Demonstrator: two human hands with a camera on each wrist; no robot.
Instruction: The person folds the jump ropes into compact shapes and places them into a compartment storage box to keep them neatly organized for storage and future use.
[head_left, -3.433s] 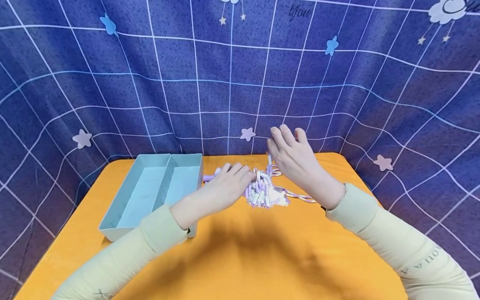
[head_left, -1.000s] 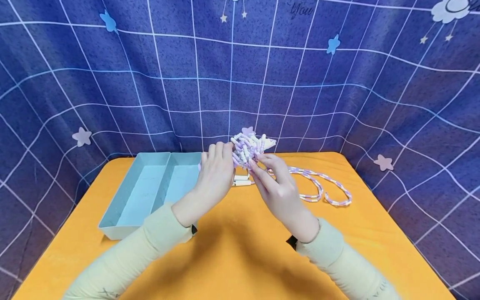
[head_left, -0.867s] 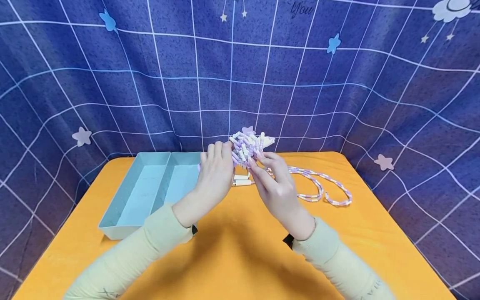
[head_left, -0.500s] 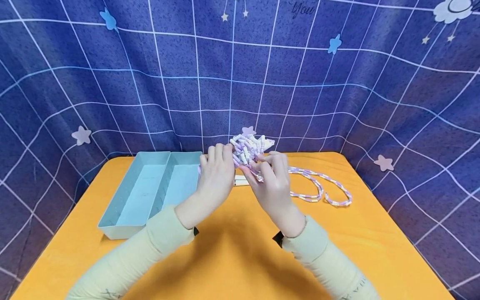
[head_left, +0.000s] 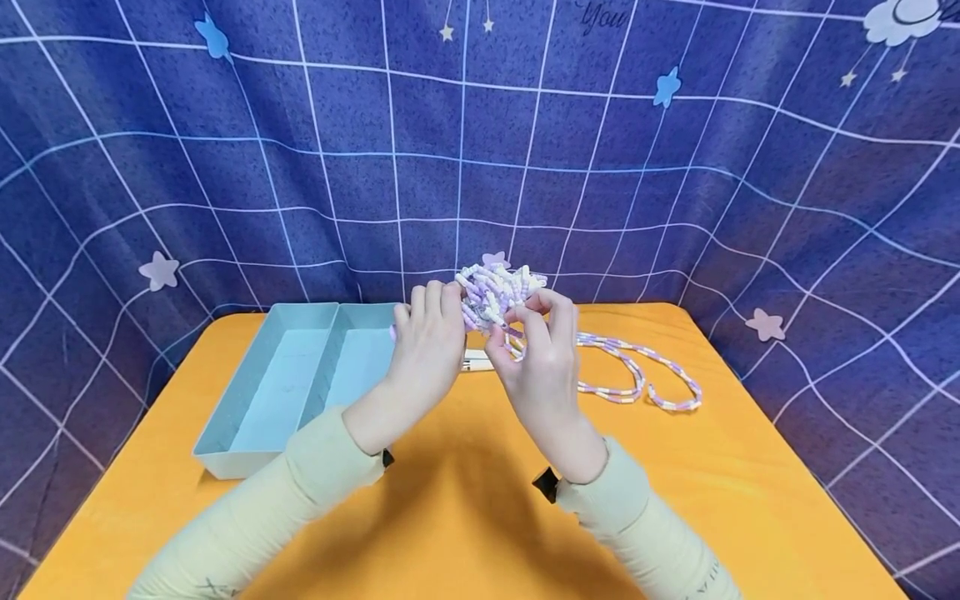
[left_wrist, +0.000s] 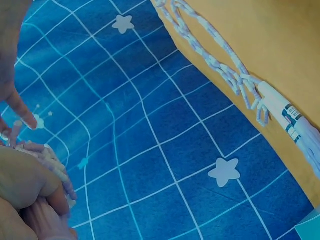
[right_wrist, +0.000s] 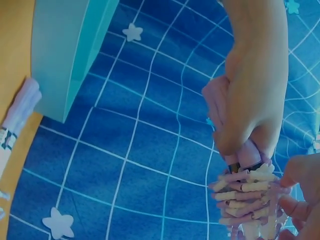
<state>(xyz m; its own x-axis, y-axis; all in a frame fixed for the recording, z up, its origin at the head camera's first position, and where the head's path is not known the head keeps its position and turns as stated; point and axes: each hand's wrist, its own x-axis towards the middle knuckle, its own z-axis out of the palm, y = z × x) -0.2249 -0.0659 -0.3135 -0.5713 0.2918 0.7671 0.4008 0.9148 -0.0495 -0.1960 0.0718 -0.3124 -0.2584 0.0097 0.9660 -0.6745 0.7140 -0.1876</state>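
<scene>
My left hand (head_left: 429,342) grips the purple handles (right_wrist: 217,102) of a beaded jump rope, side by side in the fist. Its purple and white beaded cord (head_left: 491,292) is wound into a thick bundle just beyond the fist, raised over the back of the table. At the bundle's near right side, my right hand (head_left: 543,358) pinches a short strand of the cord between thumb and fingers. In the left wrist view that strand (left_wrist: 15,130) sticks up between the right fingertips. Part of the bundle is hidden behind the hands.
A second beaded jump rope (head_left: 675,406) lies looped on the orange table (head_left: 720,500), its white and purple handle (left_wrist: 280,107) below the hands. At left stands a light blue two-compartment box (head_left: 240,462). A blue gridded curtain (head_left: 420,183) hangs behind.
The bundle was low over the table and is now lifted, held in the left fist. My right hand came down from the upper right to the bundle, then shifted slightly left along it.
</scene>
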